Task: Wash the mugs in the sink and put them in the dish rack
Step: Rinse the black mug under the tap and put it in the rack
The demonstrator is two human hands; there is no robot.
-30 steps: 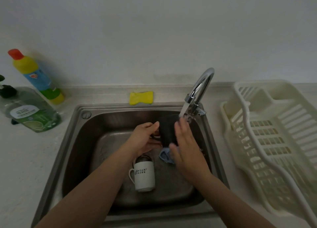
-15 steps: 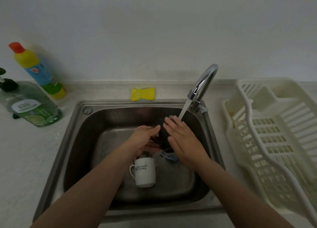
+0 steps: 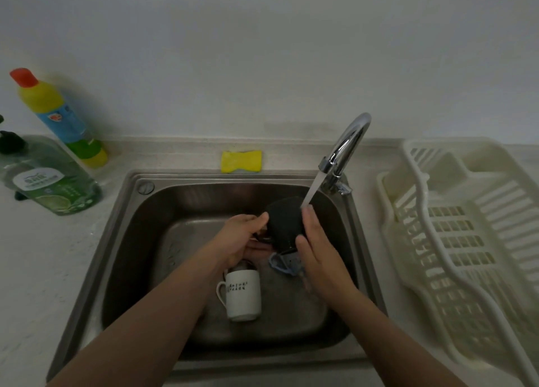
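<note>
Black mug point(image 3: 284, 224), wet under tap point(image 3: 345, 150)

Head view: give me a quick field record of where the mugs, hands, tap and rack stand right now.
black mug: held in the stream, over the sink
left hand: grips the black mug's handle side
right hand: flat against the mug's right side
white mug: on the sink floor, unheld
tap: running
dish rack: right of sink, no mugs
blue cloth: under the black mug
</note>
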